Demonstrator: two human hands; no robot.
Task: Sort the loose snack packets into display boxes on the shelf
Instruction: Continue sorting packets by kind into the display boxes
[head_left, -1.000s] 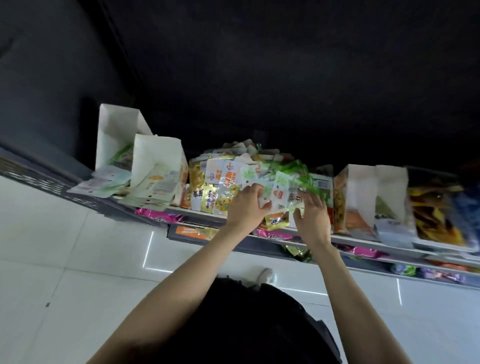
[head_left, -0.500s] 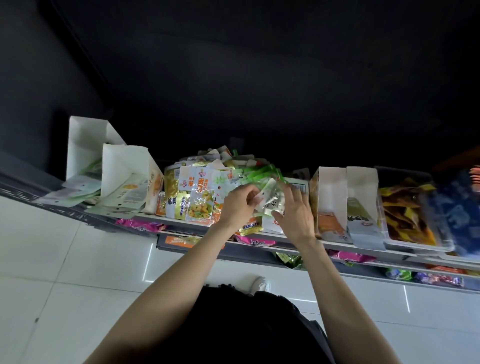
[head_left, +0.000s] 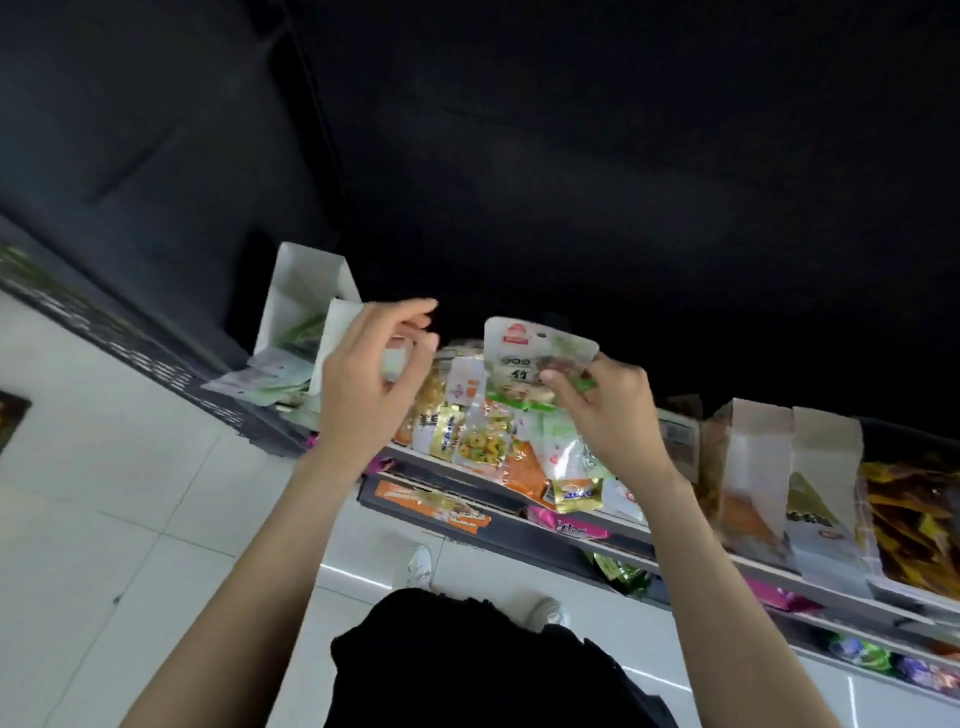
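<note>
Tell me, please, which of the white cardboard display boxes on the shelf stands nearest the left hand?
The shorter white cardboard display box directly behind the left hand, in front of the taller box; the other white boxes stand beyond the right hand.

Glossy plastic snack packets, matt cardboard display boxes.

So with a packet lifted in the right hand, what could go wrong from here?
The right hand pinches the white-and-green packet only by its lower edge, so it might slip. The loose pile overhangs the shelf edge; a brushing arm could knock packets off. The left hand looks empty, though motion blur hides it.
</note>
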